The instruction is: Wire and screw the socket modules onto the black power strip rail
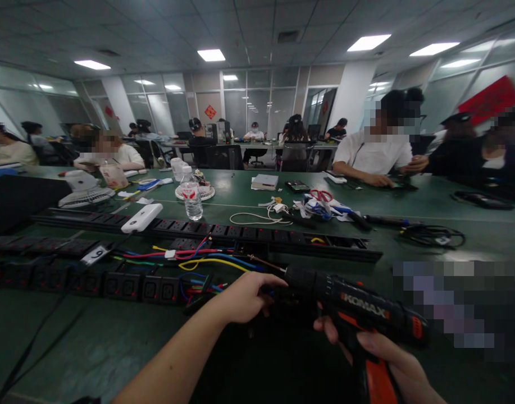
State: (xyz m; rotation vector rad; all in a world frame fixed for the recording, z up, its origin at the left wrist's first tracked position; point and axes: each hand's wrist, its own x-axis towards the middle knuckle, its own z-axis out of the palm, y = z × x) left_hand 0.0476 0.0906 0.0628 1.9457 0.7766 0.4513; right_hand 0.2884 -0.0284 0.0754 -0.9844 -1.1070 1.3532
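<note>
A black and orange power drill (362,306) is gripped by my right hand (387,353), its bit pointing left. My left hand (251,294) is just left of the drill's chuck, its fingers curled at a dark part whose shape I cannot make out. Beside it, red, blue, yellow and green wires (215,262) come out of long black socket strips. One strip (126,286) lies nearest, with its sockets facing me. Another strip (223,231) runs behind it, its right end uncovered. The drill bit's tip is close to the wires.
Across the green table (198,193) stand a water bottle (192,196), a white power bank (142,217), a white box (264,182), red scissors (321,195) and a coiled black cable (432,235). A person in white (373,151) sits opposite at the right.
</note>
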